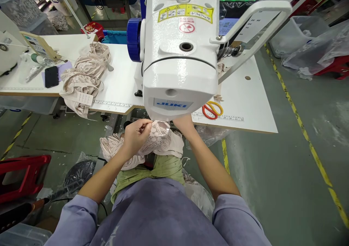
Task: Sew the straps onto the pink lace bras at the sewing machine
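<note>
A white sewing machine (178, 53) fills the middle of the view and hides the needle area. My left hand (135, 135) is closed in a pinch on a beige lace garment (160, 142) just under the machine's front edge. The garment hangs down onto my lap. My right hand (184, 123) reaches under the machine head, and its fingers are hidden behind it.
A pile of beige lace garments (84, 76) lies on the white table (251, 104) at the left, beside a black phone (51, 76). Red and yellow rubber bands (212, 109) lie near the table's front edge. A red stool (21, 175) stands at lower left, plastic bags on the floor.
</note>
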The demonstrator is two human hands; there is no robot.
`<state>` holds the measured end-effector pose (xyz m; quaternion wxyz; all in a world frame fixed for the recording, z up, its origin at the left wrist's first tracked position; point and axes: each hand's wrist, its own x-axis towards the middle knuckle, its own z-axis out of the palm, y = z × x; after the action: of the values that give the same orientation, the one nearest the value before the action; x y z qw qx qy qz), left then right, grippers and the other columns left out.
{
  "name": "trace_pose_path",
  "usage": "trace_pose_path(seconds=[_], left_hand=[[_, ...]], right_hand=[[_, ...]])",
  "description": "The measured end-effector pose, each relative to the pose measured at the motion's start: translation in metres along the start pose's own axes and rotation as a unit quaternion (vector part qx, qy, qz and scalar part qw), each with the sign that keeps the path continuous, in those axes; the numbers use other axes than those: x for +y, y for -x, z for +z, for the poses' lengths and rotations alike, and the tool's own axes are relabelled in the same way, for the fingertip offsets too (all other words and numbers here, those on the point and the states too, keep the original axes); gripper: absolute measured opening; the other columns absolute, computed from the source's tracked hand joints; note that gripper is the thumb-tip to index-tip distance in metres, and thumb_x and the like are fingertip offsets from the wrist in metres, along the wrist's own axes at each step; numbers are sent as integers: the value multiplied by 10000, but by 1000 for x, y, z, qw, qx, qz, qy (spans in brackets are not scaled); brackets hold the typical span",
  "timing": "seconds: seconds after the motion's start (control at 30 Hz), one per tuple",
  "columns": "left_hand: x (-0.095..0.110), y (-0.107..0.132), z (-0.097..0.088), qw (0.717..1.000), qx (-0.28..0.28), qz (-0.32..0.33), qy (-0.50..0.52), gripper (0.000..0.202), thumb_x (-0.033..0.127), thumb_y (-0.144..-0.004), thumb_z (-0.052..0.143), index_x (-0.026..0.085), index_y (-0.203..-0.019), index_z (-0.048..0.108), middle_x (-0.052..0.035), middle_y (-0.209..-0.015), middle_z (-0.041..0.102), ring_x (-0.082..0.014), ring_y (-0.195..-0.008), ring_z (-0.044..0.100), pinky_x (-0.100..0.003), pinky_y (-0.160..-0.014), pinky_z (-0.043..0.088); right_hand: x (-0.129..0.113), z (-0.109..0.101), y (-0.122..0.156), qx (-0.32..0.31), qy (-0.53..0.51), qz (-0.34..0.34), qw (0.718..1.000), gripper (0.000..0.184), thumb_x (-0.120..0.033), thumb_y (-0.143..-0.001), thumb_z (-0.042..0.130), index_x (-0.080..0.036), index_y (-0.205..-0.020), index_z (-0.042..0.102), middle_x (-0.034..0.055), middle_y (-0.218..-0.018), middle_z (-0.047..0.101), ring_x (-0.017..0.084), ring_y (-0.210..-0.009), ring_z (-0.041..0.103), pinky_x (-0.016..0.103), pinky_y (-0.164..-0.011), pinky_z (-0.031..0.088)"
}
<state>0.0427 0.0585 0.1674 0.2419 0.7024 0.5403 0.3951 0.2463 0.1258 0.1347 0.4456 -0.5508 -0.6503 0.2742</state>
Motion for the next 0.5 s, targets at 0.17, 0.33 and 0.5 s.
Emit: trace_pose_path(seconds=[0.17, 0.33, 0.5], left_hand=[[4, -2, 3, 1000, -14, -13, 9, 206, 312, -950, 591, 199, -926, 761, -7, -700, 693, -118, -596, 591, -219, -553, 457], [7, -4, 4, 1000, -23, -16, 12, 204, 309, -952, 589, 193, -941, 757, 1, -653, 655, -116, -570, 571, -223, -537, 438], [8, -3, 4, 999, -35, -23, 26, 196, 326, -957, 587, 192, -967, 729, 1, -638, 616, -149, -643, 628, -236, -562, 450]], right_hand=[[2, -1, 0, 5, -4, -13, 1000, 263, -328, -847, 586, -244, -1091, 640, 73, -997, 586, 199, -760, 490, 383, -752, 513], [-4, -3, -2, -1, -5, -5, 1000, 79, -296, -835, 573, -229, -832, 614, 47, -881, 556, 192, -736, 470, 395, -785, 507], [-10, -7, -2, -11, -34, -11, 999, 86, -294, -853, 563, -235, -839, 624, 46, -874, 577, 213, -802, 517, 398, -817, 504]])
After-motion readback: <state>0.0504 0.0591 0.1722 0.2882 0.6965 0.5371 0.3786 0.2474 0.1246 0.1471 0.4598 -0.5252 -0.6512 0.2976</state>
